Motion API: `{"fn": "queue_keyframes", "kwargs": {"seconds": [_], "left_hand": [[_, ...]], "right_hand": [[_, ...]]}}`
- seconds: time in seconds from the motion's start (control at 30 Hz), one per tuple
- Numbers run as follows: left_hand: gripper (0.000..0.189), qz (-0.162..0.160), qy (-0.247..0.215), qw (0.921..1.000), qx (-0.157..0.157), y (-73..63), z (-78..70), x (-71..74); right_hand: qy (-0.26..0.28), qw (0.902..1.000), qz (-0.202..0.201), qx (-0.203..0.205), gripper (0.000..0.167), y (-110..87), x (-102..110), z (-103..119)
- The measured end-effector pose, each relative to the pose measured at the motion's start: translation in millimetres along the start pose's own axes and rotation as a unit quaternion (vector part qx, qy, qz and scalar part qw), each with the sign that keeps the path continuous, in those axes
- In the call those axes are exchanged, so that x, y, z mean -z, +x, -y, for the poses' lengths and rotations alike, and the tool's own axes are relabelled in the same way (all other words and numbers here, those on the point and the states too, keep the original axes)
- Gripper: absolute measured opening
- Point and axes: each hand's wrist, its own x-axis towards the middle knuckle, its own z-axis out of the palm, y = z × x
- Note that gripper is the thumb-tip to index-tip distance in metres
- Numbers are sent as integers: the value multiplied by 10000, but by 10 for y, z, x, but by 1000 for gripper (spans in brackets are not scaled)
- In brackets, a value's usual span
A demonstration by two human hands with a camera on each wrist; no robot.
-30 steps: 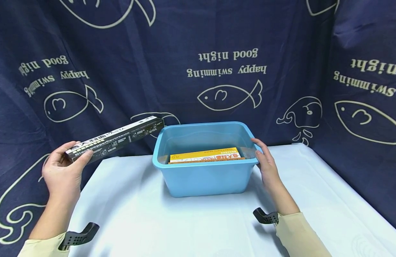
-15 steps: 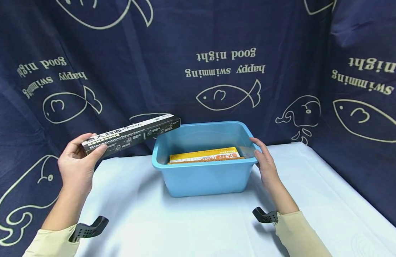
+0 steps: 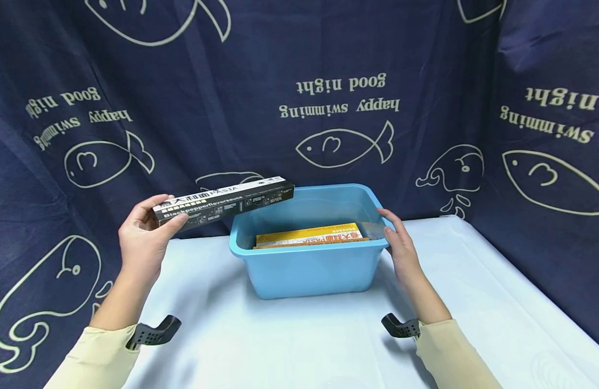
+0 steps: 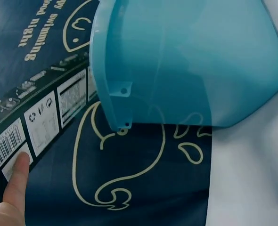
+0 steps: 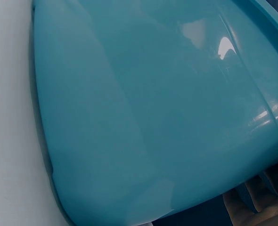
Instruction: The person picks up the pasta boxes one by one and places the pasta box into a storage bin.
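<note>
My left hand [image 3: 146, 240] grips one end of a long black and white pasta box [image 3: 231, 202], thumb on the near side. The box slants up to the right, its far end overlapping the left rim of the blue plastic bin [image 3: 314, 273] in the head view. Barcode and label panels on the box [image 4: 40, 120] face the left wrist camera. My right hand [image 3: 400, 243] holds the bin's right rim, thumb and fingers at the edge. Inside the bin lie a yellow and white pasta box [image 3: 309, 235] and an orange-edged box [image 3: 323, 243] in front of it, mostly hidden by the wall.
The bin stands on a table with a white cloth [image 3: 280, 340]. A dark blue curtain [image 3: 260, 81] with fish and whale drawings hangs behind and at both sides. A black strap mount [image 3: 155, 330] sits on each wrist.
My left hand has moved to the right with the black pasta box, bringing its far end from beside the bin to over its left rim. My right hand stays on the rim.
</note>
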Motion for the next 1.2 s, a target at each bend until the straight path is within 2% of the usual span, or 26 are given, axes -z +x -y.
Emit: {"fn": "queue_keyframes", "kwargs": {"seconds": [0.23, 0.57, 0.9, 1.2], "left_hand": [[54, 364, 127, 9992, 84, 4, 59, -128], [54, 831, 599, 9947, 129, 90, 193, -231], [52, 1517, 1020, 9831, 62, 234, 256, -365], [54, 2039, 1279, 9705, 166, 281, 352, -516]], "right_hand": [[6, 10000, -27, -59, 48, -17, -11, -21], [26, 10000, 6, -17, 49, -15, -17, -8], [-51, 10000, -16, -26, 49, -5, -14, 15], [4, 10000, -19, -9, 49, -13, -15, 26]]}}
